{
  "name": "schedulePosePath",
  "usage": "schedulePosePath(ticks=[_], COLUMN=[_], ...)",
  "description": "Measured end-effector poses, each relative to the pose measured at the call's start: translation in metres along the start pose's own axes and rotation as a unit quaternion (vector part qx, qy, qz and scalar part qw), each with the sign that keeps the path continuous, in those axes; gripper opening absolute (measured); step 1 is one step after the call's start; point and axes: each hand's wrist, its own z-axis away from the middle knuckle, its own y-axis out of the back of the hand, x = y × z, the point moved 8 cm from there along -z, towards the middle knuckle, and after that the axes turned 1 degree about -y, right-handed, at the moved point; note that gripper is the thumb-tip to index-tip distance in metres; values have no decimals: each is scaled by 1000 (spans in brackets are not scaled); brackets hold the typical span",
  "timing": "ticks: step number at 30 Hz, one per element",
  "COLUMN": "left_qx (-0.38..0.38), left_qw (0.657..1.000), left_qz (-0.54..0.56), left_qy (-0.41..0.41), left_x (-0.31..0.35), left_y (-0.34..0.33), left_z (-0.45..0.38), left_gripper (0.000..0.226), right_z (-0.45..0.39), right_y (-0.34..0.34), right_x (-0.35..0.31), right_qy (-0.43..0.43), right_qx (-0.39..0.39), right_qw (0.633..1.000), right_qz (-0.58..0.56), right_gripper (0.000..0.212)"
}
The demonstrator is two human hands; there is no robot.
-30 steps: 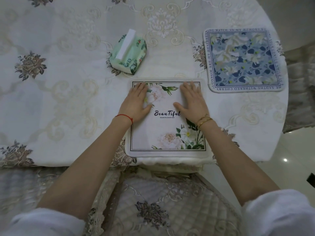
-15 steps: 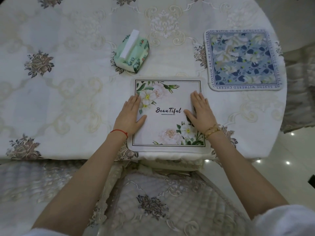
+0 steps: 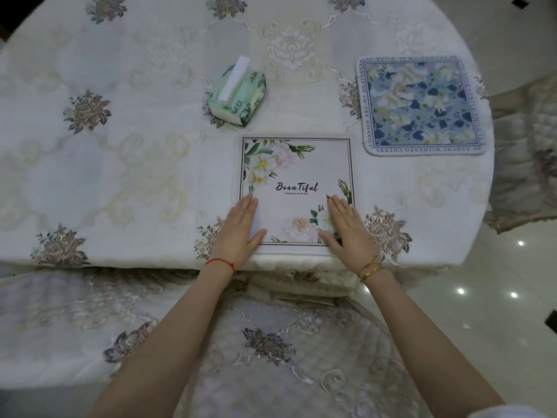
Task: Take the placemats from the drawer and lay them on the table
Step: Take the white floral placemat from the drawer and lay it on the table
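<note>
A white floral placemat printed "Beautiful" lies flat at the near edge of the round table, which wears an embroidered cloth. My left hand rests flat on its near left corner, fingers straight and together. My right hand lies flat on its near right corner. Neither hand grips anything. A second placemat, blue with white flowers and a lettered border, lies flat to the back right near the table's edge.
A green tissue pack stands behind the white placemat, slightly left. A cushioned chair seat sits below the table edge between my arms. Glossy floor shows at the right, with another covered chair beyond.
Both hands have slid toward me along the white placemat, from its middle to its near corners. The placemat itself stays where it was.
</note>
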Motion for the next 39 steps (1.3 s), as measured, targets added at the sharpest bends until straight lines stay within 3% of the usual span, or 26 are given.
schedulePosePath(ticks=[7, 12, 22, 30, 39], left_qx=[-20, -40, -18, -48, -30], left_qw=[999, 999, 999, 998, 998], left_qz=[-10, 17, -1, -41, -44], left_qy=[30, -6, 47, 1, 24], left_x=[-1, 25, 7, 18, -14], left_y=[-10, -23, -17, -10, -1], left_z=[25, 27, 44, 0, 4], left_gripper=[73, 72, 76, 78, 84], right_z=[22, 32, 69, 8, 10], right_y=[-9, -24, 6, -11, 11], right_x=[-8, -34, 10, -21, 12], right_qy=[-59, -42, -99, -35, -29], right_qx=[19, 6, 28, -9, 5], right_qw=[998, 999, 994, 999, 999], right_qz=[-17, -7, 28, 5, 25], right_gripper=[70, 72, 78, 74, 70])
